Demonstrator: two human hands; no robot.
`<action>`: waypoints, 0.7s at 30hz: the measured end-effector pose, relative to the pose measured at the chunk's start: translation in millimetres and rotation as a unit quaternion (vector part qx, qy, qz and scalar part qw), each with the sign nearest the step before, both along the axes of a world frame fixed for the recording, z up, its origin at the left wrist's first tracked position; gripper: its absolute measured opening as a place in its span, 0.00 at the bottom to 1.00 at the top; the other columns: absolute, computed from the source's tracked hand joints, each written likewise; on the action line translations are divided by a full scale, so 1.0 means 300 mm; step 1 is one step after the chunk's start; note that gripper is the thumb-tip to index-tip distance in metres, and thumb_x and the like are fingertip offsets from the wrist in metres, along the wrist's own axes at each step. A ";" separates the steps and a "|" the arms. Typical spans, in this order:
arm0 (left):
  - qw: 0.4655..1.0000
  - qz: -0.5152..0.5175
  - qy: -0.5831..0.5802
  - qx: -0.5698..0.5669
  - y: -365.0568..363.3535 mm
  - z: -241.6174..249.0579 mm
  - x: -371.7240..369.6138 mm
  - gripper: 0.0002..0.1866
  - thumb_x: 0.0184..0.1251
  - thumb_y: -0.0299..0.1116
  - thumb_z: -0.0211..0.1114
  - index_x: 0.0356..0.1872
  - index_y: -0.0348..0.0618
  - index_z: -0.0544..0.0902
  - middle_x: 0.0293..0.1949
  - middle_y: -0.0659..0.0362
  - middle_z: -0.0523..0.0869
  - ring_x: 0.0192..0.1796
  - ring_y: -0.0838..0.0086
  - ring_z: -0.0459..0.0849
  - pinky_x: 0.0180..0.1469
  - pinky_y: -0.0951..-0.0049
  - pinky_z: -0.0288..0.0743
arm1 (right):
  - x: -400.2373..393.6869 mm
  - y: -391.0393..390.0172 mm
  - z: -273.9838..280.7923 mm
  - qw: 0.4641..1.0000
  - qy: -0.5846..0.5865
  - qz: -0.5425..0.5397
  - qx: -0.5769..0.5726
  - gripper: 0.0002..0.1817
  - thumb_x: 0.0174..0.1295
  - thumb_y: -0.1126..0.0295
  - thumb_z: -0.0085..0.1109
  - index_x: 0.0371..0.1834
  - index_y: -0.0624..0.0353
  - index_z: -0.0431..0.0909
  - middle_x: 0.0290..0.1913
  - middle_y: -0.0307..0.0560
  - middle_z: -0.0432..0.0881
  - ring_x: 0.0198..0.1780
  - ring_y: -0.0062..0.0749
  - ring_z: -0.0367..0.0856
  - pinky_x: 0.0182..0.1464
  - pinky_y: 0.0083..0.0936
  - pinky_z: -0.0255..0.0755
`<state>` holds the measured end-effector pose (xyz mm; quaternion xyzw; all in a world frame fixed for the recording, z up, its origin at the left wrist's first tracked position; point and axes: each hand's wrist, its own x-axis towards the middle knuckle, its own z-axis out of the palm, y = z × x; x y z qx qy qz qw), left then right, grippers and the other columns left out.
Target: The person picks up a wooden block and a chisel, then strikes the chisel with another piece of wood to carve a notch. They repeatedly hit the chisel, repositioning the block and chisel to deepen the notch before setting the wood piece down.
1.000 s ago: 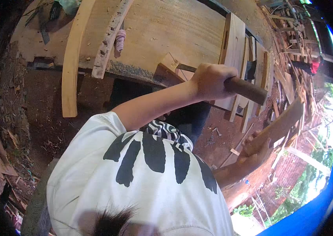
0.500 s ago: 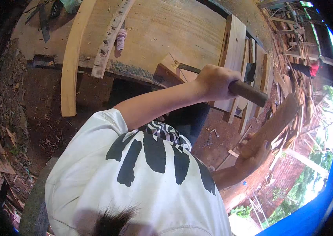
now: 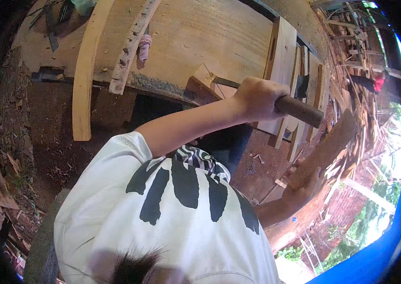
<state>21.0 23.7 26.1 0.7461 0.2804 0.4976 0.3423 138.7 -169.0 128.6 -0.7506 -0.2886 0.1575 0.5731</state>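
My left hand is closed round a thick round wooden handle. From the other side of this fist a thin dark metal bar runs towards a small wooden block at the edge of the workbench. Lower right, my right hand holds a long brown piece of wood, its far end raised beyond the handle's end. The fingers of my right hand are partly hidden by that wood.
Two long wood strips, one pale and one rough, cross the bench edge on the left. Beside them lies a pink roll. Several boards rest at the right. A person in red is far off, near scattered timber.
The brown wood in my right hand has shifted slightly, its far end a little up and left. My left hand and the handle have barely moved.
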 end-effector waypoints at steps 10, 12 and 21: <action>1.000 -0.003 -0.006 0.006 0.002 -0.004 0.009 0.14 0.47 0.43 0.74 0.26 0.49 0.79 0.24 0.56 0.83 0.30 0.60 0.86 0.32 0.61 0.78 | -0.036 0.035 0.010 0.998 0.059 0.003 0.025 0.28 0.66 0.60 0.51 0.62 0.68 0.61 0.33 0.59 0.81 0.28 0.36 0.81 0.24 0.23 0.77; 1.000 -0.005 -0.006 0.000 0.002 -0.011 0.011 0.14 0.47 0.43 0.74 0.26 0.49 0.79 0.24 0.56 0.83 0.30 0.60 0.86 0.31 0.61 0.78 | -0.032 0.031 0.007 0.997 0.068 0.025 0.017 0.29 0.65 0.58 0.53 0.63 0.66 0.61 0.33 0.59 0.81 0.27 0.35 0.81 0.24 0.23 0.76; 0.999 0.006 -0.038 0.019 -0.009 -0.024 0.006 0.15 0.47 0.44 0.75 0.25 0.48 0.79 0.23 0.55 0.83 0.28 0.59 0.85 0.30 0.62 0.77 | 0.042 -0.009 0.078 0.995 0.045 -0.010 0.089 0.30 0.63 0.48 0.53 0.56 0.64 0.69 0.31 0.57 0.81 0.20 0.36 0.79 0.19 0.26 0.76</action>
